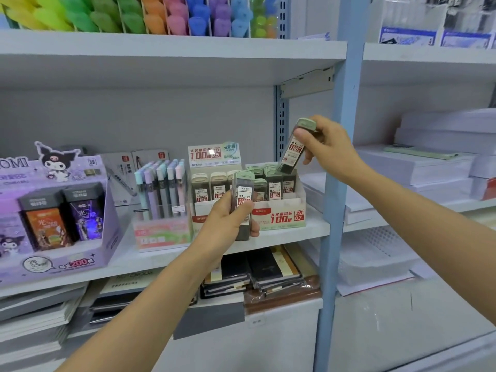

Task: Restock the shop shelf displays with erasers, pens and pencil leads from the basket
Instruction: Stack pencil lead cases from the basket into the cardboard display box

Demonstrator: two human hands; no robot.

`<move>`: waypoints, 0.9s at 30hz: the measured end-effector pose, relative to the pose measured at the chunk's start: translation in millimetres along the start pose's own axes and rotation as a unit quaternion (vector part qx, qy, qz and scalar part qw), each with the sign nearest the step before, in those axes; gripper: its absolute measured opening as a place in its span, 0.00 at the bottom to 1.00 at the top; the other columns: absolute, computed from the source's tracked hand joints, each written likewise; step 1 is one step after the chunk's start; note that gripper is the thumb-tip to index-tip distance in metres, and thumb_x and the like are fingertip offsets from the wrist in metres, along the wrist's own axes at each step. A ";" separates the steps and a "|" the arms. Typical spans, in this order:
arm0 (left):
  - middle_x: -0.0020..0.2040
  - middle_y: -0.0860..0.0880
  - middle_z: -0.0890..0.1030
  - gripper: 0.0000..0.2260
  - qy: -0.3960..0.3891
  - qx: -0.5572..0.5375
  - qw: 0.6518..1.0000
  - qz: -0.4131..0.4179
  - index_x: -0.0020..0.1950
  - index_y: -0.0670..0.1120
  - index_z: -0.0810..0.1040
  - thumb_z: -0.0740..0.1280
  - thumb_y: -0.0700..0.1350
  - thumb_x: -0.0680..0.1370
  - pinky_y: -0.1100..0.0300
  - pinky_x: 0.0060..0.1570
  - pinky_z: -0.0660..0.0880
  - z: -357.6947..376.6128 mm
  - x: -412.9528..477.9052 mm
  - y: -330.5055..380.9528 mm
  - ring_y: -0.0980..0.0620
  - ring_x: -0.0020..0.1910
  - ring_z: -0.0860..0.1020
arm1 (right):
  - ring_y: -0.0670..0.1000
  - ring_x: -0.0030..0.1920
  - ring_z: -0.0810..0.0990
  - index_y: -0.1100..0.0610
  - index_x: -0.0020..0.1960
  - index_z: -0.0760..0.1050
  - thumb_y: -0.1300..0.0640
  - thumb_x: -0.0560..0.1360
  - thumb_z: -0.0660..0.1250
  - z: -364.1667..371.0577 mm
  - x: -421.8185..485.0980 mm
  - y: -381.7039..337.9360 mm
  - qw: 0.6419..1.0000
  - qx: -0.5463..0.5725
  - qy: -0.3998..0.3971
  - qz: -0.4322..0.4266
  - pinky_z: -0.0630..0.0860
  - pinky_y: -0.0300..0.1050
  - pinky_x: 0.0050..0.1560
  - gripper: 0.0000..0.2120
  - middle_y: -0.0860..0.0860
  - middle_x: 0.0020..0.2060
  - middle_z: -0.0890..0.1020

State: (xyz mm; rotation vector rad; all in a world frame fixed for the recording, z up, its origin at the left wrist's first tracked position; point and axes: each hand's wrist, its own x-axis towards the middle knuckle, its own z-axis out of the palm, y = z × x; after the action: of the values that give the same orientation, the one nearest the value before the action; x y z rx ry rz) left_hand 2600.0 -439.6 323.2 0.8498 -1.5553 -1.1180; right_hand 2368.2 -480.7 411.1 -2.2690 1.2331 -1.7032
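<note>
Green-capped lead case tilts in right hand; left hand grips second case.

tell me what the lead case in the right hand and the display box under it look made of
The lead case: probably tinted see-through plastic, smooth, with a matte pale green cap. The display box: looks like printed cardboard, matte, thin flat folded walls.

The display box reads "100" and "2B 0.7"; the nearer lead case seemingly "0.7 2B".

White shelves, blue upright, grey back panel; light seemingly even.
</note>
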 end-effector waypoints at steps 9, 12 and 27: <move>0.38 0.49 0.84 0.09 0.006 -0.003 1.000 0.000 0.62 0.50 0.75 0.62 0.46 0.82 0.57 0.45 0.81 0.2 3.5 -3.3 0.52 0.38 0.82 | 0.53 0.44 0.80 0.56 0.55 0.73 0.57 0.80 0.62 -4.7 -18.5 8.3 0.992 -0.126 -0.016 -0.006 0.77 0.47 0.39 0.06 0.53 0.45 0.81; 0.38 0.49 0.84 0.09 0.005 0.001 1.000 0.001 0.62 0.50 0.74 0.62 0.46 0.82 0.57 0.44 0.81 0.0 2.6 -2.9 0.52 0.38 0.82 | 0.51 0.44 0.80 0.55 0.55 0.74 0.57 0.80 0.63 -5.1 -17.6 5.8 0.992 -0.120 -0.027 -0.014 0.73 0.38 0.36 0.05 0.50 0.44 0.80; 0.41 0.48 0.84 0.08 0.052 -0.006 0.999 -0.011 0.60 0.49 0.76 0.62 0.46 0.82 0.61 0.39 0.81 -2.7 1.0 -0.4 0.53 0.36 0.83 | 0.41 0.42 0.80 0.56 0.53 0.72 0.61 0.80 0.61 16.9 -23.6 -18.4 0.997 0.026 -0.077 -0.006 0.75 0.32 0.35 0.03 0.48 0.45 0.79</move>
State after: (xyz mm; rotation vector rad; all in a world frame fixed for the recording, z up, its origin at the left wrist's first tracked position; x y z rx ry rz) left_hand 2602.3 -441.4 323.3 0.9054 -1.4539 -1.0814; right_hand 2390.7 -460.6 394.6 -2.3305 1.1323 -1.5126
